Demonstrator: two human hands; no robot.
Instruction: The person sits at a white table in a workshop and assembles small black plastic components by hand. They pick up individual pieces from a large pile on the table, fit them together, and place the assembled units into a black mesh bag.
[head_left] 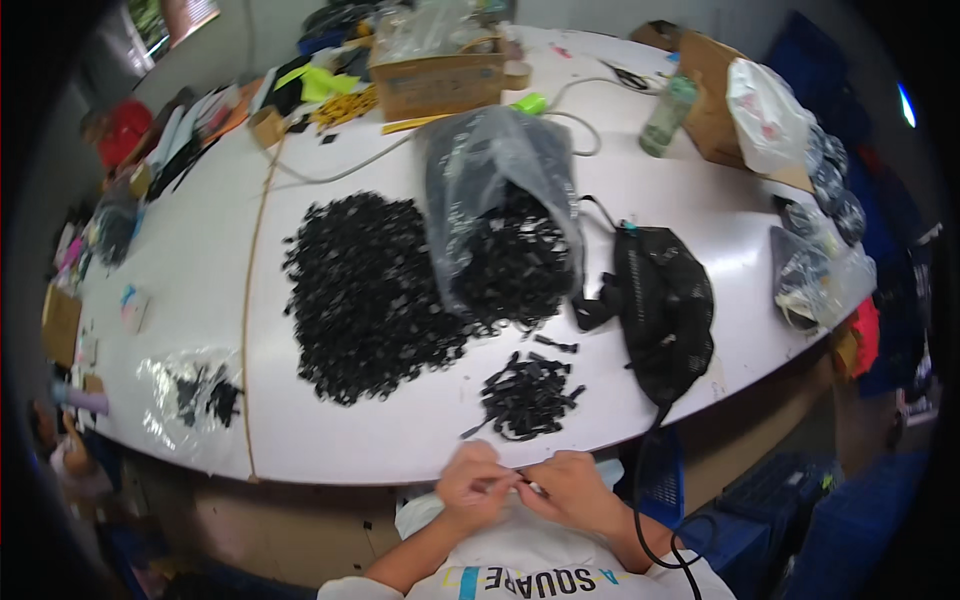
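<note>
My left hand (475, 488) and my right hand (577, 490) meet at the table's front edge, fingertips pinched together. Between them shows a small black piece (522, 479), mostly hidden by the fingers; its exact kind is unclear. Just beyond my hands lies a small heap of narrow black pieces (530, 397). To its upper left spreads a much larger pile of small black parts (370, 295). A clear plastic bag (465, 150) lies with its mouth toward me, and more black parts spill from it.
A black pouch (665, 310) with a strap rests right of the piles. A cardboard box (438, 85), a green bottle (668, 115) and scissors (628, 77) are farther back. At left, a flat plastic bag (165, 400) holds black pieces. A cord dangles beside my right arm.
</note>
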